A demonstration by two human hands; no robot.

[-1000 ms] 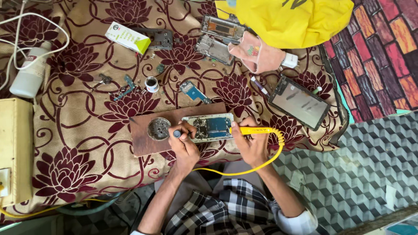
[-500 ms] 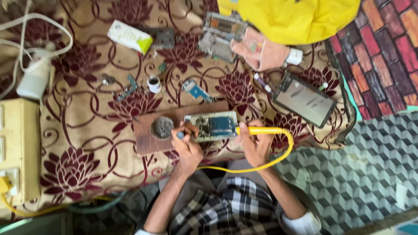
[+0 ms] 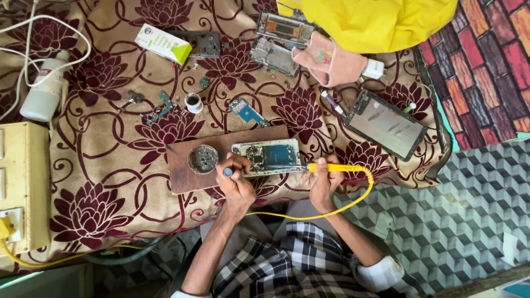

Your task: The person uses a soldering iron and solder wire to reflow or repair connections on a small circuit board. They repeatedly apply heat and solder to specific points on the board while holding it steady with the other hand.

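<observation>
The left hand (image 3: 236, 186) is curled tight around a small grey-tipped tool (image 3: 227, 172), its knuckles resting at the near edge of the wooden board (image 3: 179, 171). The right hand (image 3: 324, 183) grips the yellow soldering iron (image 3: 331, 167) by its handle, fingers closed around it, with the metal tip pointing left onto the opened phone (image 3: 268, 157). That phone lies on the board's right half, circuit side up, a blue part showing in its middle; it sits directly between the two hands. From where I stand I cannot tell whether the iron's tip actually touches the circuitry or hovers just above it. The iron's yellow cord (image 3: 337, 204) loops down past the right wrist and back across the person's lap.

On the left half of the board stands a round tin (image 3: 203, 159) with grey residue inside, just beside the left hand. The board rests on a counter covered by a cloth with maroon flowers (image 3: 110, 138). Farther out lie a small blue circuit piece (image 3: 247, 111), a little white cap (image 3: 193, 102), a white and green box (image 3: 163, 43), two stripped phone frames (image 3: 279, 41), a dark-screened tablet (image 3: 385, 123) to the right, a white bottle (image 3: 43, 88) at the far left, and a yellow cloth (image 3: 375, 22) at the top edge.
</observation>
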